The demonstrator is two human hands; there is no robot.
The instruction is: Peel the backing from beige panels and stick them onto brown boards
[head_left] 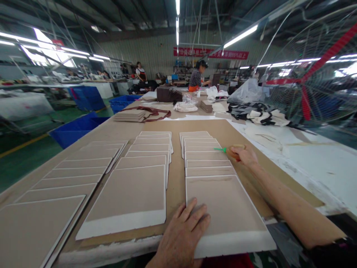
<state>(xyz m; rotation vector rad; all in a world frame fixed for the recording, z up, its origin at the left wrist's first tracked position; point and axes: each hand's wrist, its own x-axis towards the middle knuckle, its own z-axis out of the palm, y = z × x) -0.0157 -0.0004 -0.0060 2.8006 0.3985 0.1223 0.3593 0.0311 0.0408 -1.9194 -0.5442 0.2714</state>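
One probably light, squeezable bottle [229, 152], mid-right, is sitting gripped by its body in the right hand [247, 155]; the left hand [184, 231] is lying spread.

From my end, the view came through moderately bright, lit by rows of overhead tube lights [177, 31] that glared white, with the left window [42, 36] washed out and the roof [119, 13] sunk in gloom. Soft shadows lay beside the left hand [182, 232]. Wide-angle distortion stretched the fan [306, 72] at the edge, and the distant banner [231, 54] looked smeared.
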